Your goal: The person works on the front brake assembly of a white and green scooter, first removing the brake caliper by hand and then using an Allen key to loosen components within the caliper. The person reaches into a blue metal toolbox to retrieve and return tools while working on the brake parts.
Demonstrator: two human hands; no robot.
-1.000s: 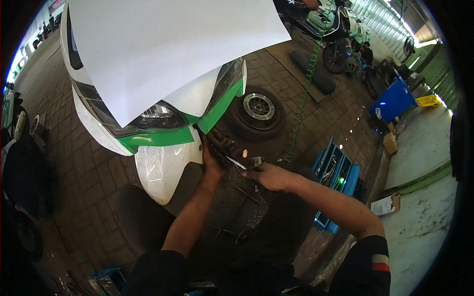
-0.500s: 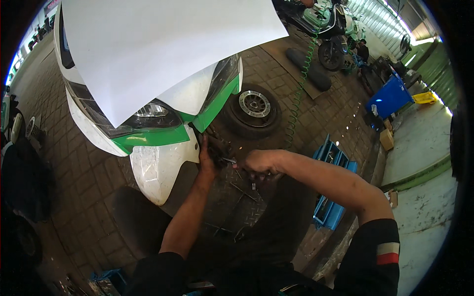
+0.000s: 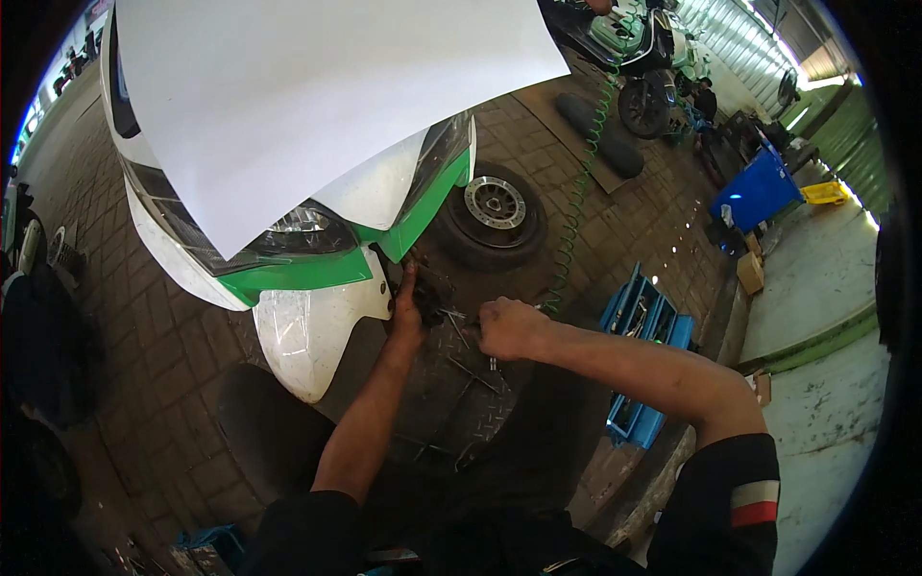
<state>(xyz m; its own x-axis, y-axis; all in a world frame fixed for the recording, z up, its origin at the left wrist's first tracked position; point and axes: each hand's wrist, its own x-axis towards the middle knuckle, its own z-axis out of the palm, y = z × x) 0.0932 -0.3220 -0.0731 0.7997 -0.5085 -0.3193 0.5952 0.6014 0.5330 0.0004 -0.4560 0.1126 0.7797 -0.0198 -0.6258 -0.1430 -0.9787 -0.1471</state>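
My left hand [image 3: 407, 315] is wrapped round a dark, greasy metal part [image 3: 434, 290] below the scooter's front end, just right of its white fender [image 3: 312, 336]. A thin bright metal piece [image 3: 454, 314] sticks out of that part toward the right. My right hand [image 3: 511, 329] is closed beside it, knuckles up; what its fingers hold is hidden beneath the hand. The scooter's green and white front panel [image 3: 298, 276] is above my left hand, partly covered by a large white sheet [image 3: 336, 106].
Beyond my hands a wheel with a brake disc [image 3: 494, 204] lies flat. Hand tools [image 3: 473, 374] lie on the dark floor between my legs. A blue toolbox [image 3: 645, 312] stands at the right, near a coiled green hose [image 3: 574, 216]. Farther off are a blue bin [image 3: 754, 192] and another scooter [image 3: 645, 101].
My right hand has shifted slightly down and turned, with its fingers tucked further from view. The bright metal piece shows more plainly between my hands. My left hand keeps its grip.
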